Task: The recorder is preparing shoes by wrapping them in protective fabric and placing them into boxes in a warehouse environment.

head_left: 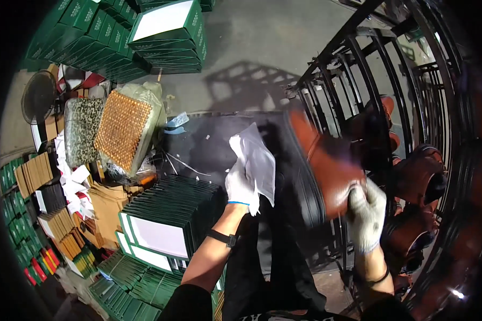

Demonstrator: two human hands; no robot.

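In a white glove, my right hand [368, 214] grips a brown leather shoe [332, 179] by its upper, fingers closed. The shoe is tipped on its side, its dark sole [303, 171] facing left. To its left, my gloved left hand [240, 179] is closed on a translucent white sheet [262, 166]; whether it is a single sheet or a bag I cannot tell. The two hands are apart, and the sheet does not touch the shoe. More brown shoes [420, 174] sit on a black metal rack [383, 67] at my right.
Green shoe boxes [168, 40] are stacked at the far left. Near my left arm stand piled green-and-white box parts [158, 235]. A beaded seat cover [123, 128] rests on a cushion. The dark mat [198, 147] ahead carries small blue scraps [177, 122] and a thin strip.
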